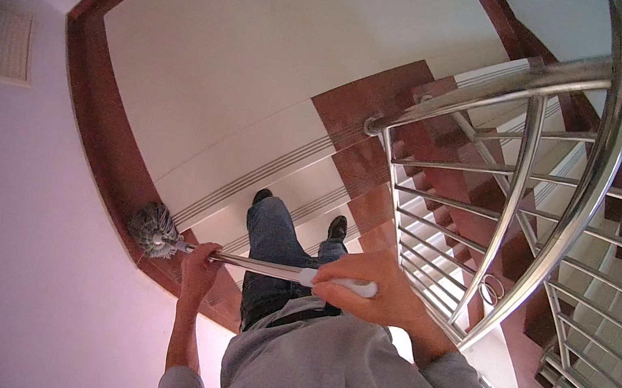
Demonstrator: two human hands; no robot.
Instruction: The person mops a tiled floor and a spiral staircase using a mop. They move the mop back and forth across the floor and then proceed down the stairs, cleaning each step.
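Note:
A mop with a metal pole point(261, 267) lies across the view in front of my body. My left hand point(201, 265) grips the pole low down, close to the mop head. Around the white handle end point(363, 289) my right hand point(375, 288) is closed. The grey string mop head point(155, 229) rests at the left end of the stairs, against the red-brown skirting point(107, 123) by the wall. My feet stand on the light stair treads point(294, 185), just below the grooved edge of the landing point(242, 90).
A stainless steel railing point(579, 196) curves along my right side, with further flights of stairs point(591, 290) beyond its bars. The pale wall point(23, 220) rises close on my left and carries a vent-like panel point(0, 43). Red-brown stone borders the treads point(364, 172) on the railing side.

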